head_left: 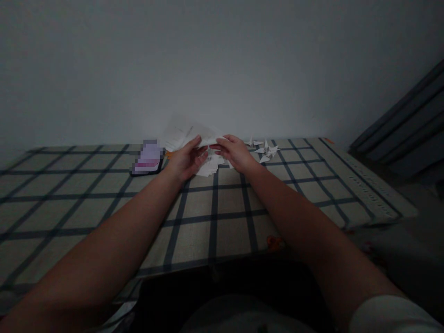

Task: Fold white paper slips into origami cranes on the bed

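Both arms reach forward over a checked cloth (215,208). My left hand (187,159) and my right hand (236,151) meet at a sheet of white paper (194,132), each pinching its near edge with closed fingers. The sheet tilts up toward the wall. Under the hands lies a small pile of white paper pieces (211,167). The dim light hides the fingertips' exact grip.
A phone (148,159) with a lit screen lies left of the hands. Several small folded white paper figures (265,150) lie to the right, near the wall. A small orange scrap (274,241) rests at the cloth's near edge. A dark striped object (409,125) leans at far right.
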